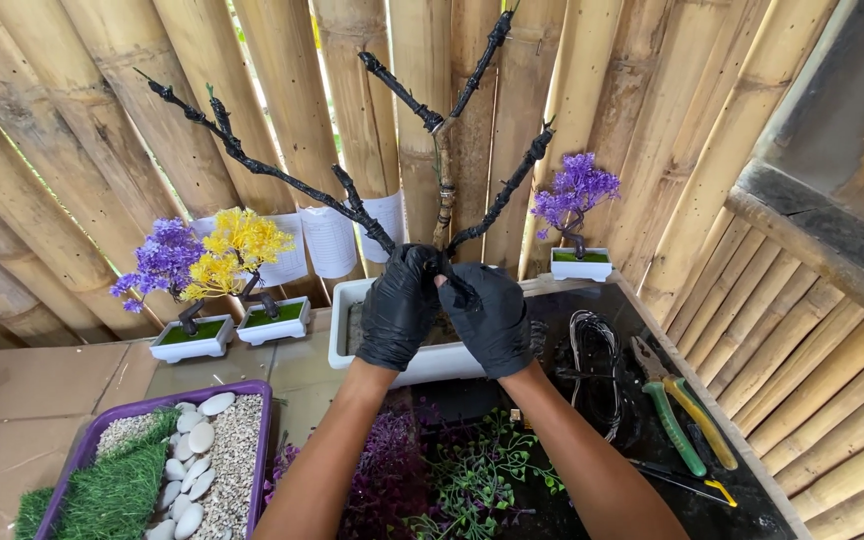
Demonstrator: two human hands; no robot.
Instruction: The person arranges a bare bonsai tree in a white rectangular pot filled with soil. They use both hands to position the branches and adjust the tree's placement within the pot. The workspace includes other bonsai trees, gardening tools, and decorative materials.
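— Above the white planter [352, 300], what are the two hands doing?

— Both wear black gloves and reach forward from the bottom of the head view, forearms angled inward so the wrists nearly meet. The left hand [399, 305] curls its fingers around the base of the black-wrapped tree frame [392, 235], palm turned toward the right. The right hand [487, 315] closes on the same trunk from the other side, its thumb pressing up near the left hand's fingers. Both are clenched on the trunk, touching each other.

— And where does the frame sit against those hands?

— Its trunk disappears between the two palms, standing upright over the planter. Bare branches fan out above the fists: one long limb sweeps up to the left, two rise in the middle, one leans right.

— What lies around?

— Green-handled pliers [677, 410] and a coil of dark wire [592, 365] rest on the black tabletop to the right. A purple tray [257, 395] with pebbles and turf lies to the left, with small finished trees in purple and yellow [237, 250] behind it.
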